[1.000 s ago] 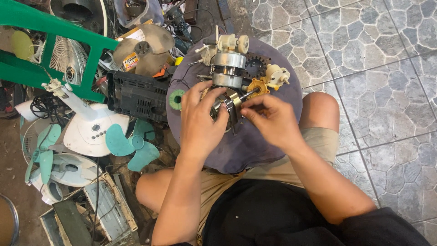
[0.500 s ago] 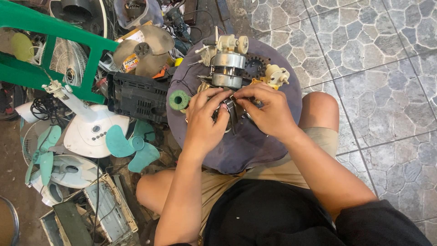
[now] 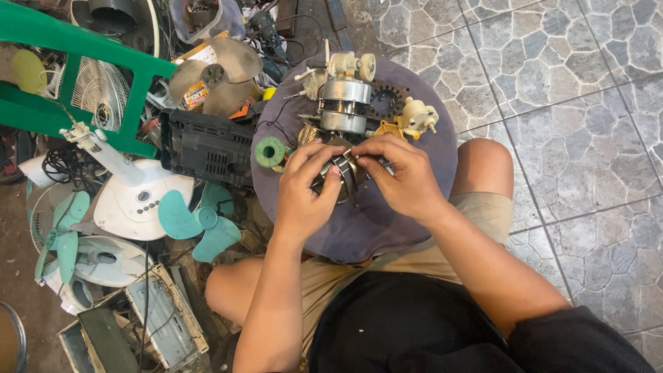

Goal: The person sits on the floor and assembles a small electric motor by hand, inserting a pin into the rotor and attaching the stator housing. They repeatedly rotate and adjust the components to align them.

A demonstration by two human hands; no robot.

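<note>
Both hands meet over the round grey table (image 3: pixel 414 228): the left hand (image 3: pixel 304 193) and right hand (image 3: pixel 400 176) each keep a tight grip on a small metal motor part (image 3: pixel 343 176), just below the silver fan motor (image 3: pixel 344 103).

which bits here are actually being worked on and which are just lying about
In hand:
left hand and right hand, both gripping the small metal motor part over the round grey board

Lying about:
silver motor and green solder spool on the board
black housing
teal fan blade
white fan base
green plastic frame
</note>
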